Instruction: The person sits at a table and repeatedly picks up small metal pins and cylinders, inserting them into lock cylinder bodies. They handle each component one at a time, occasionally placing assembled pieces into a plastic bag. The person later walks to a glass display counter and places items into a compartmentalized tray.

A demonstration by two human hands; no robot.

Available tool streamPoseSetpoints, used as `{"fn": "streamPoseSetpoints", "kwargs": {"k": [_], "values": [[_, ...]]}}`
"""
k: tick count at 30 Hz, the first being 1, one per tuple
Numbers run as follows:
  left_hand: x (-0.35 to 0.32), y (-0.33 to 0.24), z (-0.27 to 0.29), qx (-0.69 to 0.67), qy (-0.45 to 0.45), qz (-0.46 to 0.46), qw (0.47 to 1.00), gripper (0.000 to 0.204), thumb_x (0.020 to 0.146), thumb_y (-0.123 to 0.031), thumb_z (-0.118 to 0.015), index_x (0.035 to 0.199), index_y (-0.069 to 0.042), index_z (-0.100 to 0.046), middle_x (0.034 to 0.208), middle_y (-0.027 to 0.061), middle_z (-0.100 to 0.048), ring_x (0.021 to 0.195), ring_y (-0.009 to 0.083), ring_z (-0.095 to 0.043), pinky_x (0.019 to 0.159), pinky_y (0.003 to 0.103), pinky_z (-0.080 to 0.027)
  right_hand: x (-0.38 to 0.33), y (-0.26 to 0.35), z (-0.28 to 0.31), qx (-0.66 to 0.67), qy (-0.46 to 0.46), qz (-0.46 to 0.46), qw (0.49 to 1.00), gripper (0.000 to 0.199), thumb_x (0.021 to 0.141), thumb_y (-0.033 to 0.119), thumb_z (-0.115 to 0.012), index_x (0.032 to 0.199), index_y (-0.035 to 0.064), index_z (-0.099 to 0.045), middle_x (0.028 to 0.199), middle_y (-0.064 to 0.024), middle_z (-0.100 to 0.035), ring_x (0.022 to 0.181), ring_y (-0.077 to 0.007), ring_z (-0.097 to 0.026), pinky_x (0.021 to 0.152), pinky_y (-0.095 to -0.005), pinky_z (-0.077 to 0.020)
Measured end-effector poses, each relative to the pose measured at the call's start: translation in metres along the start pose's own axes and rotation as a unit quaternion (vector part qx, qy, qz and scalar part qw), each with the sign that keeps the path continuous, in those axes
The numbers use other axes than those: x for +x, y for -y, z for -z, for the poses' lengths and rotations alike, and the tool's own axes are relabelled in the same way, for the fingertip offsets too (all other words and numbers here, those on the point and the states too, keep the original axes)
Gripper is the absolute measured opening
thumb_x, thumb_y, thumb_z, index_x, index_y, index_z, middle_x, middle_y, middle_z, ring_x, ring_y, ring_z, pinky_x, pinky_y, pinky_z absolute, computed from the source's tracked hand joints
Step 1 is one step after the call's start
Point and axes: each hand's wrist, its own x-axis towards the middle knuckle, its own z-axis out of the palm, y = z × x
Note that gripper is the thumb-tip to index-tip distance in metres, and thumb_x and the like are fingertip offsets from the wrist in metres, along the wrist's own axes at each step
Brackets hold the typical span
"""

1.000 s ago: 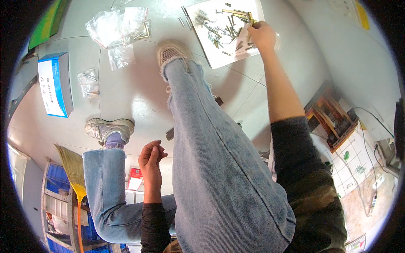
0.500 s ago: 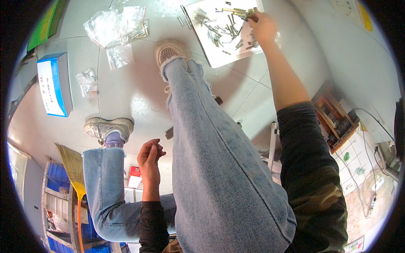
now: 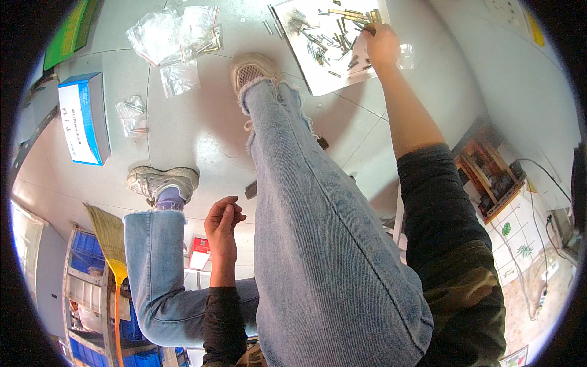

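Observation:
My right hand (image 3: 383, 48) reaches over the right part of a white tray (image 3: 323, 84). Its fingers point down, closed together, among brass-coloured pins (image 3: 373, 17); whatever lies between the fingertips is hidden. Small metal pins (image 3: 318, 44), silvery and brassy, lie scattered across the tray. My left hand (image 3: 221, 227) hangs between my legs with its fingers loosely curled in and the thumb against them. Nothing shows in it, and it touches none of the things on the floor.
Clear plastic bags (image 3: 160, 38), some with metal pieces, lie left of the tray. A smaller bag (image 3: 132, 116) lies near a blue and white box (image 3: 82, 119). A broom (image 3: 110, 244) leans by a shelf (image 3: 85, 287) with blue bins. My shoe (image 3: 254, 70) is close beside the tray.
The whole view has shifted slightly. My right fingertips have drawn back a little toward me, so more brass-coloured pins show beyond them. My left hand keeps its curled pose.

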Motion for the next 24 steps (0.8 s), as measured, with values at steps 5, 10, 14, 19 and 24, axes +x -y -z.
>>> {"fn": "streamPoseSetpoints", "kwargs": {"k": [5, 10, 14, 19, 24], "values": [[0.002, 0.004, 0.004, 0.001, 0.023, -0.007, 1.000, 0.019, 0.089, -0.011, -0.050, 0.102, 0.001, -0.057, 0.080, 0.0033, -0.058, 0.070, 0.0097, -0.054, 0.068, 0.025, -0.048, -0.012, 0.007, 0.009, 0.058, 0.061, -0.011, 0.996, 0.020, 0.074, 0.023, -0.065, 0.085, 0.0058, -0.063, 0.082, -0.0099, -0.061, 0.079, -0.0279, -0.060, 0.066, -0.0376, -0.0470], [0.022, -0.020, -0.005, -0.059, -0.015, -0.040, 0.997, 0.021, 0.089, -0.009, -0.048, 0.104, 0.003, -0.057, 0.080, 0.0029, -0.055, 0.071, 0.0101, -0.053, 0.070, 0.027, -0.049, -0.047, 0.044, 0.055, 0.475, 0.191, -0.127, 0.850, 0.020, 0.081, 0.019, -0.060, 0.086, -0.0008, -0.059, 0.076, -0.0054, -0.058, 0.060, -0.0103, -0.047, 0.051, -0.0249, -0.0375], [0.067, -0.094, -0.043, 0.039, 0.077, -0.234, 0.968, 0.025, 0.088, -0.010, -0.048, 0.106, 0.004, -0.058, 0.077, 0.0008, -0.054, 0.072, 0.0083, -0.051, 0.071, 0.023, -0.046, -0.078, 0.090, 0.114, 0.697, 0.300, -0.138, 0.636, 0.020, 0.084, 0.013, -0.056, 0.098, -0.0010, -0.052, 0.081, -0.0048, -0.054, 0.052, -0.0037, -0.031, 0.045, -0.0182, -0.0258], [0.075, -0.161, -0.118, 0.063, 0.225, -0.386, 0.893, 0.024, 0.084, -0.014, -0.057, 0.103, 0.000, -0.061, 0.083, 0.0009, -0.057, 0.073, 0.0073, -0.051, 0.064, 0.021, -0.041, -0.088, 0.140, 0.148, 0.742, 0.347, -0.088, 0.566, 0.017, 0.084, 0.011, -0.058, 0.098, 0.0008, -0.054, 0.078, -0.0049, -0.055, 0.052, -0.0035, -0.032, 0.045, -0.0184, -0.0260], [0.068, -0.171, -0.132, 0.123, 0.193, -0.420, 0.878, 0.013, 0.080, -0.005, -0.061, 0.090, 0.001, -0.065, 0.079, 0.0037, -0.057, 0.071, 0.0080, -0.052, 0.063, 0.019, -0.041, -0.087, 0.153, 0.152, 0.759, 0.348, -0.102, 0.541, 0.015, 0.087, 0.012, -0.055, 0.097, 0.0015, -0.056, 0.076, -0.0047, -0.057, 0.051, -0.0031, -0.033, 0.045, -0.0175, -0.0258]]}}
